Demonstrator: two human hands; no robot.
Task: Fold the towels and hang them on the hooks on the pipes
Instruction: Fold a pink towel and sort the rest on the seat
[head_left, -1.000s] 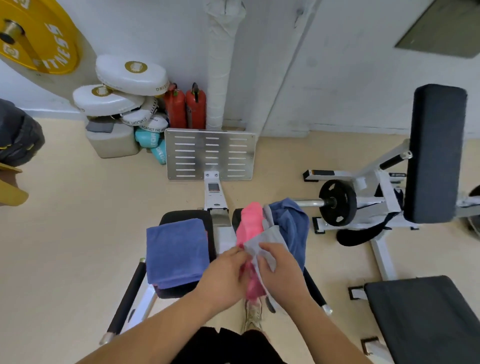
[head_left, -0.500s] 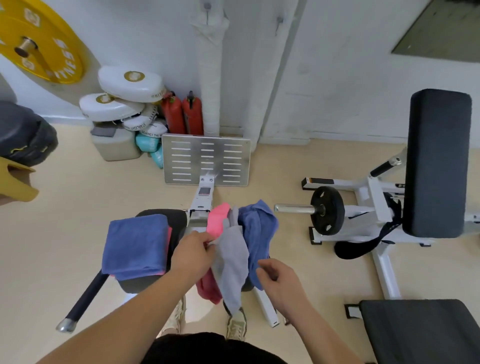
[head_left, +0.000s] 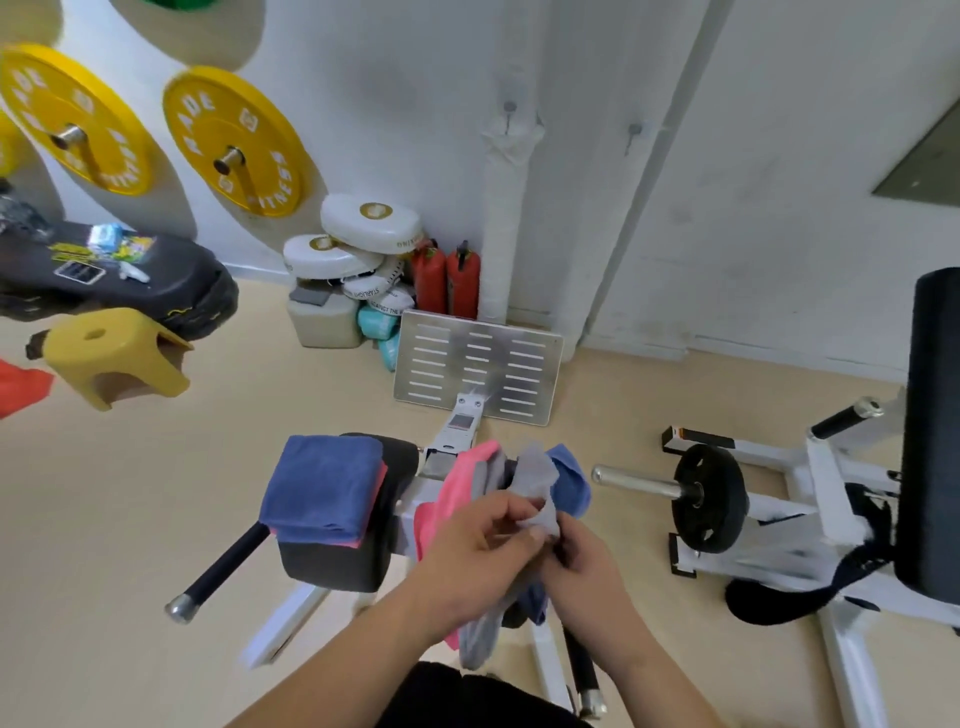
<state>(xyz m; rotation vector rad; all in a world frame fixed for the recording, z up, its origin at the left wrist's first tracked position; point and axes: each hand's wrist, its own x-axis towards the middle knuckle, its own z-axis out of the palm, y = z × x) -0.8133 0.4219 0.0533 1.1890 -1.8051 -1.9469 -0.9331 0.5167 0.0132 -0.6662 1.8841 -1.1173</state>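
Left hand (head_left: 475, 540) and right hand (head_left: 589, 574) both pinch the grey towel (head_left: 535, 475). Its hanging part is mostly hidden behind them, and the pink towel (head_left: 457, 486) is half covered.

A folded blue towel (head_left: 324, 488) lies flat on the bench (head_left: 332, 566), and beside it a pink towel (head_left: 453, 491), grey towel (head_left: 535, 473) and loose blue towel (head_left: 574, 483) hang crumpled.

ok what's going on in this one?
A person's left hand and right hand both pinch a grey towel, apparently working on its fold. They stand over a gym machine where a pink towel and a loose blue towel are draped. A folded blue towel sits on its black pad. The hooks on the pipes are bare.
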